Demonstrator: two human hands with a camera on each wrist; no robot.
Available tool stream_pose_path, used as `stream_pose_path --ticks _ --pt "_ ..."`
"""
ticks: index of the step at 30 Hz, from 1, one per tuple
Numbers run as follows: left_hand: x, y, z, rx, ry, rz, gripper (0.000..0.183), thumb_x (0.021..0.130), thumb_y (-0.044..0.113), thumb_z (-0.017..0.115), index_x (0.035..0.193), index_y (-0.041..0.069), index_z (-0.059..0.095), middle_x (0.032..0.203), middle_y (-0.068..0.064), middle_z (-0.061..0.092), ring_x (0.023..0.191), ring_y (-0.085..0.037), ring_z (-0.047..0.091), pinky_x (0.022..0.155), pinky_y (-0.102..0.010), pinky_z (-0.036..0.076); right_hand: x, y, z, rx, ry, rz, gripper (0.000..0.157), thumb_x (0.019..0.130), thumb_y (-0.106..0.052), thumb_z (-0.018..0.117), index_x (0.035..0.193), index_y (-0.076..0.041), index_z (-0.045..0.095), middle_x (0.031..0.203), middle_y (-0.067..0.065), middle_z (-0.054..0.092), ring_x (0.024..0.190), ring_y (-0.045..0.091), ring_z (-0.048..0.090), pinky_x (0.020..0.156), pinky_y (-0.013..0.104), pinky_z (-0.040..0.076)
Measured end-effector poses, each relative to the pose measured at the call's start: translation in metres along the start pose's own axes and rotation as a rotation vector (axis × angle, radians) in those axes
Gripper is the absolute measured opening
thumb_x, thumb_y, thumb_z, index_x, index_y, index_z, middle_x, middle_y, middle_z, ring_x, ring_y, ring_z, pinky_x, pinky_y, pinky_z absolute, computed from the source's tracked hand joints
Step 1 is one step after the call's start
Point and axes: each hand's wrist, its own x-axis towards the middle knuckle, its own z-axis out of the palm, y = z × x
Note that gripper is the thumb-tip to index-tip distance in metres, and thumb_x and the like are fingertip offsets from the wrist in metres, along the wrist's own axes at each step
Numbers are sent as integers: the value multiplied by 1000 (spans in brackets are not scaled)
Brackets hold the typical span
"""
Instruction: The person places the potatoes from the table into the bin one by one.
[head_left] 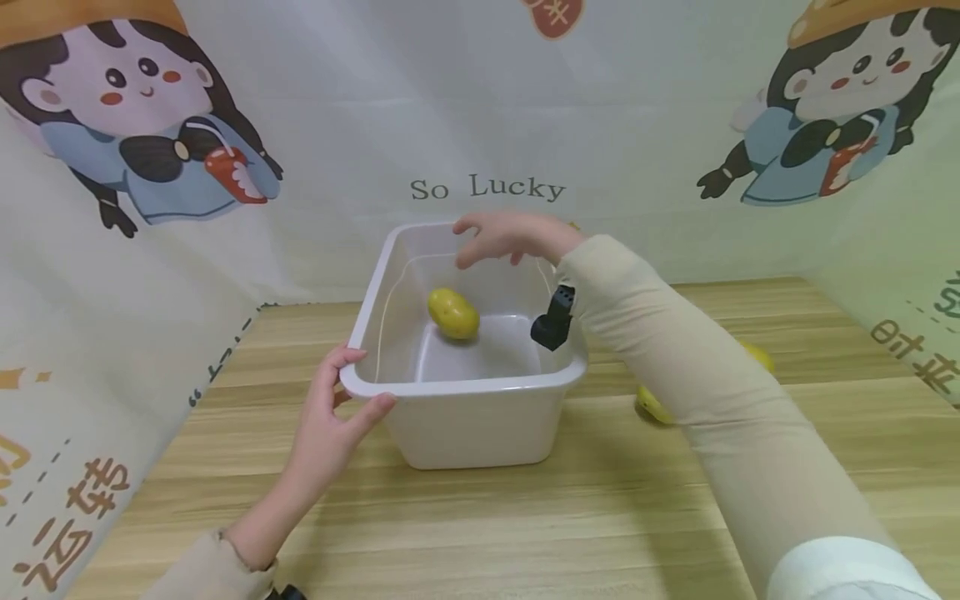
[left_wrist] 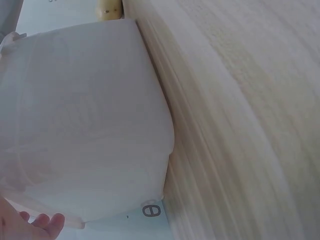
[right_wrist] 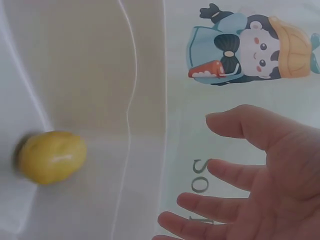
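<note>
A pale plastic tub stands upright on the wooden table. My left hand grips its near left corner, thumb on the front rim and fingers at the left side. Inside the tub lies one oval yellow potato, also visible in the right wrist view. Above the tub's far part hovers my right hand, fingers spread and holding nothing. The right wrist view shows that hand apart from the potato. Only the fingertips and thumb side of my left hand show in the left wrist view.
Right of the tub, a yellow potato lies on the table, and another yellow piece shows beyond my right forearm, which partly hides both. A printed cloth backdrop encloses the back and sides.
</note>
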Motion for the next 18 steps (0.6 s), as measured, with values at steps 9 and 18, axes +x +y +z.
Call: stream_pose_path --ticks 9,18 --pt "0 -2 3 -32 21 24 52 79 3 64 124 0 39 141 -13 34 108 -11 38 86 -23 36 -29 14 -15 -23 107 -42 67 87 -32 56 144 -21 22 148 11 26 129 28 32 100 46 35" --pt "-1 0 4 -37 13 12 52 81 4 63 125 1 38 143 -11 32 110 -11 36 88 -27 34 -62 41 -24 49 163 -63 71 87 -33 55 146 -21 17 149 12 22 132 32 28 103 53 28"
